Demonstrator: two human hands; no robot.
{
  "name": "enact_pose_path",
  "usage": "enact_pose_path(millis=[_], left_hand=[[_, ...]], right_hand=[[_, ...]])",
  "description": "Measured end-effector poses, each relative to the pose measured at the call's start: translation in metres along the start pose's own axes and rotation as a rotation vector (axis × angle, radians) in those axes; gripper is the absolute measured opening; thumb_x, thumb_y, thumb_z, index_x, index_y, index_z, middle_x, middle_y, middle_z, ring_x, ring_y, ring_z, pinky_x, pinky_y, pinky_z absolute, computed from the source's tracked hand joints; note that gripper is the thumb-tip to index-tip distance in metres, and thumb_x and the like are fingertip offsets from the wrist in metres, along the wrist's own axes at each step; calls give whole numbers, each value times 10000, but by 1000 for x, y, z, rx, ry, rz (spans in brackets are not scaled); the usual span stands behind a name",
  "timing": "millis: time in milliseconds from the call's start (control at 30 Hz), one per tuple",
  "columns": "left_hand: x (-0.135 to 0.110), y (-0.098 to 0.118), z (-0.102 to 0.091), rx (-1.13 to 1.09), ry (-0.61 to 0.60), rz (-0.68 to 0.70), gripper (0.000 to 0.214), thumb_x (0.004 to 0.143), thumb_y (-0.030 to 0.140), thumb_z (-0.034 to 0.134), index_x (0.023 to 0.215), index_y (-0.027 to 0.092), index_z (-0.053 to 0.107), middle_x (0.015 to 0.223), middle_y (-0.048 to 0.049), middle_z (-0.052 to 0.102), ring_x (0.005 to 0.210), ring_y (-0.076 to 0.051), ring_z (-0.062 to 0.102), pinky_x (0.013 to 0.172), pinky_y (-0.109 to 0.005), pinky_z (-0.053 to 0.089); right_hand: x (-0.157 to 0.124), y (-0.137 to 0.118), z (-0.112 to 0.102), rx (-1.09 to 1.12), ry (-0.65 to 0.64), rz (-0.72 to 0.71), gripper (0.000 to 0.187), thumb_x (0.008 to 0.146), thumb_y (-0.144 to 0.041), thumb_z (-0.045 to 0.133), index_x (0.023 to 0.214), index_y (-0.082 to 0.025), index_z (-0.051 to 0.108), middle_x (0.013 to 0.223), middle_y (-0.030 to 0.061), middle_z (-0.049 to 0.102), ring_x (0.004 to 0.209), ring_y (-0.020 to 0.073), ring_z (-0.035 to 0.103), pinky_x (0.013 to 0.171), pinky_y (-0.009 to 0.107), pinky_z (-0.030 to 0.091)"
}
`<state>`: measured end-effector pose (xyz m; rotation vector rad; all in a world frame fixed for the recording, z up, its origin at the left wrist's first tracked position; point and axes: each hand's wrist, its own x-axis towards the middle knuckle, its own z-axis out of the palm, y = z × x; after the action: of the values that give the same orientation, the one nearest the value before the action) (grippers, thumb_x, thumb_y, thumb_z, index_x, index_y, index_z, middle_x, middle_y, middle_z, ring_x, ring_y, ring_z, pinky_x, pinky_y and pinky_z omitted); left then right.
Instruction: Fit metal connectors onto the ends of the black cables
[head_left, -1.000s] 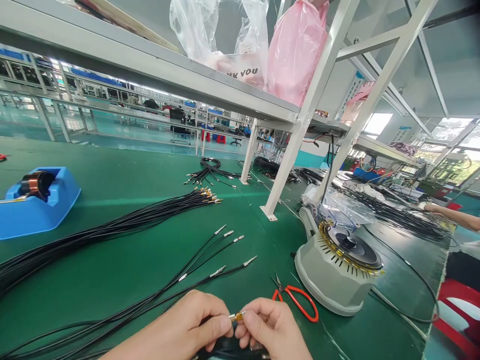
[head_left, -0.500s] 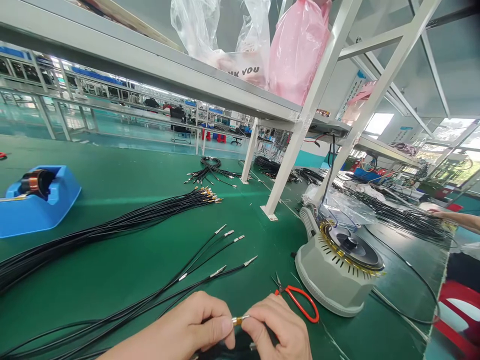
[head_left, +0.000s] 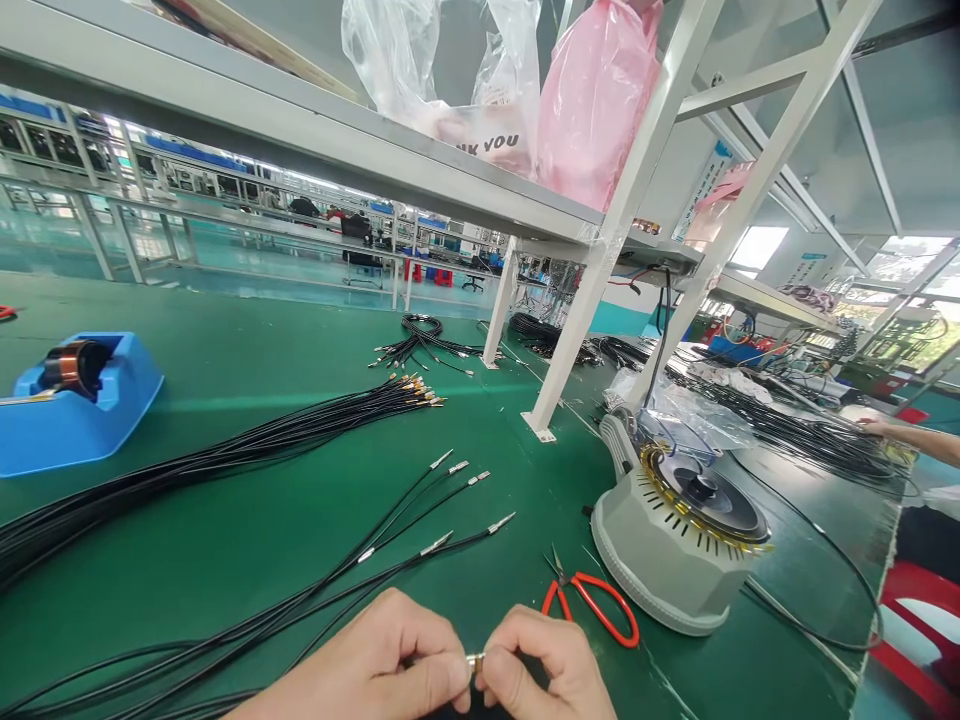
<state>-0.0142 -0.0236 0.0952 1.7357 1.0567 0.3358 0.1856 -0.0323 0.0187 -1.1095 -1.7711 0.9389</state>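
Note:
At the bottom edge my left hand [head_left: 375, 665] and my right hand [head_left: 544, 665] meet fingertip to fingertip. Both pinch a small metal connector [head_left: 475, 661] at the end of a black cable; the cable itself is mostly hidden under my hands. Several loose black cables with silver tips [head_left: 420, 510] lie on the green table [head_left: 247, 400] just beyond my hands. A larger bundle of black cables with gold tips [head_left: 300, 425] stretches to the left behind them.
Red-handled scissors [head_left: 596, 600] lie right of my hands, next to a grey round machine [head_left: 675, 540]. A blue tape dispenser [head_left: 71, 400] stands far left. White shelf posts [head_left: 577, 300] rise mid-table. Another person's arm [head_left: 911, 438] rests at far right by more cables.
My hands have drawn closer together, so less of the connector shows between the fingertips. Nothing else on the table has moved.

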Motion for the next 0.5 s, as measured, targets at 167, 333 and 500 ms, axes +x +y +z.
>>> enact_pose_path(millis=[167,333,500], left_hand=[[3,-6,4,-61,-14,46,365,899,395,517,746,140,730,609,51,346,609,-126,310,532,-245,230],[5,-10,7,-48,35,22,380,884,461,543,739,164,731,645,30,471,659,-146,406,578,-225,328],[4,-7,6,55,60,25,408,922,482,465,839,179,727,791,4,630,766,-176,559,698,-225,430]], right_hand=[[0,-3,-3,20,-32,-14,473,889,-532,586,640,-166,754,610,76,692,604,172,608,600,249,418],[1,-6,-3,81,-25,74,482,855,-558,618,604,-165,744,599,73,695,591,171,603,579,247,415],[0,-6,-2,244,-32,150,470,848,-581,618,691,-167,775,657,82,723,619,178,653,600,244,459]])
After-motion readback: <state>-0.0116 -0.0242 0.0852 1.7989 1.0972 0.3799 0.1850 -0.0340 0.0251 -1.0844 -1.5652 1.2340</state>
